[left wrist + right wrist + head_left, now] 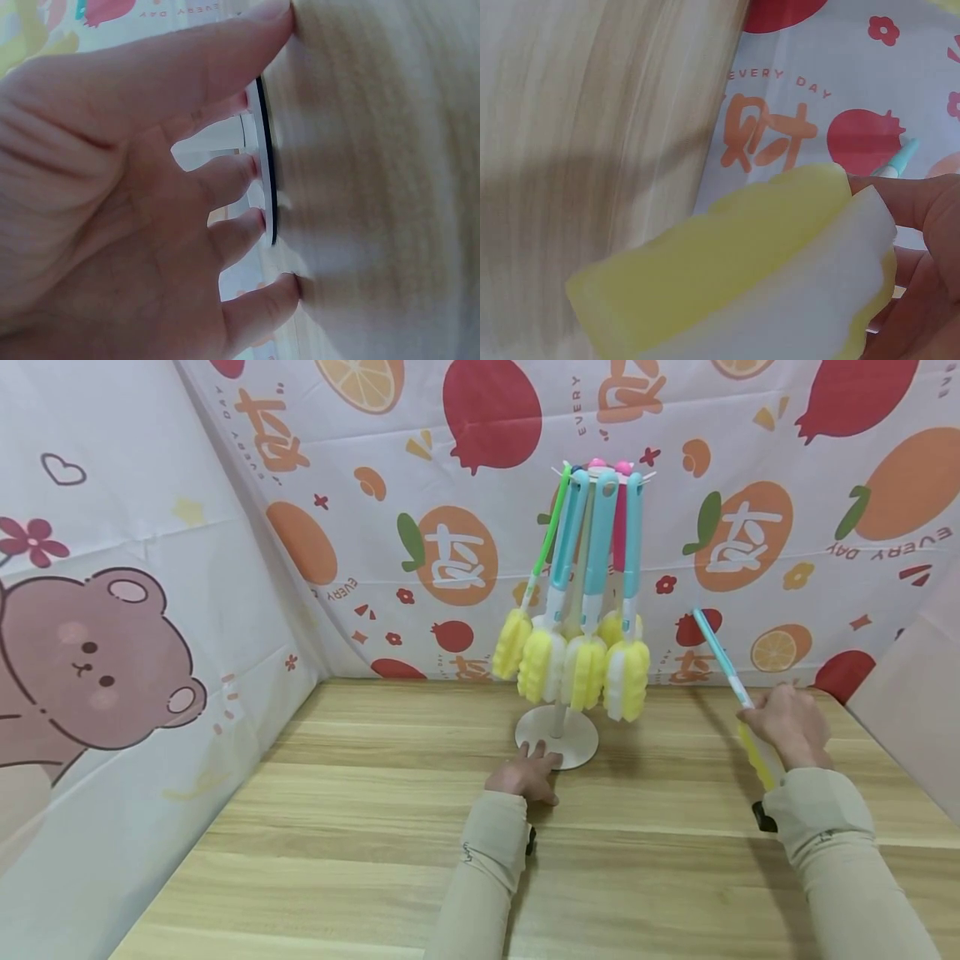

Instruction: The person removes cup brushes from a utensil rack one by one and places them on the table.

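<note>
My left hand [527, 774] rests on the round white base [577, 739] of a stand, fingers spread; in the left wrist view several fingertips touch the base's rim and the thumb reaches down to the table. Several sponge brushes hang from the stand's top, with blue, green and pink handles [600, 535] and yellow-and-white sponge heads [585, 672] pointing down. Off to the right, my right hand [791, 722] grips another sponge brush [727, 277] near where handle and head meet. Its blue handle [716, 647] points up and away, its sponge head toward my wrist.
The wooden table [360, 827] reaches back to a cloth backdrop [360, 527] printed with fruit. A second cloth with a bear [97, 660] hangs along the left side, and pale cloth [915, 693] borders the right.
</note>
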A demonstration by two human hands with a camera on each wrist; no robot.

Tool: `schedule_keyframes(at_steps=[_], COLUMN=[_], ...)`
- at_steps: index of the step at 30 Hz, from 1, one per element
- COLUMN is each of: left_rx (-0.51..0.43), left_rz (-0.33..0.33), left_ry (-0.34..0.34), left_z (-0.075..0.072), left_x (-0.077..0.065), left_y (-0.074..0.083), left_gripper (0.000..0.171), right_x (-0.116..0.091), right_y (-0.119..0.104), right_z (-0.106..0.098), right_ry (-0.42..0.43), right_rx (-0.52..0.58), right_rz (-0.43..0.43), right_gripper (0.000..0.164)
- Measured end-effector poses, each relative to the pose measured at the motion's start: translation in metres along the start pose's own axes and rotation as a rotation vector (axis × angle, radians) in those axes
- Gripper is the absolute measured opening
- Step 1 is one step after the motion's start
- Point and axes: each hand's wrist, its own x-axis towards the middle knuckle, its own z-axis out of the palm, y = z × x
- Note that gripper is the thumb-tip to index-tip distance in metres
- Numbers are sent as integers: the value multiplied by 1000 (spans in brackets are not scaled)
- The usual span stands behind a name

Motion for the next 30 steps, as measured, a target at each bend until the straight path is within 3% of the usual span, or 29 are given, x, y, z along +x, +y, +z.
schedule_keyframes(at_steps=[30], left_rx=[-13], left_rz=[-4], left_ry=[-14], left_z=[1], left_x=[1], left_y=[-1], left_gripper=[67], right_x=[-6], right_y=[23], right_z=[9], right_ry=[-72], right_rx=[-70], right_rz=[3], right_gripper=[28])
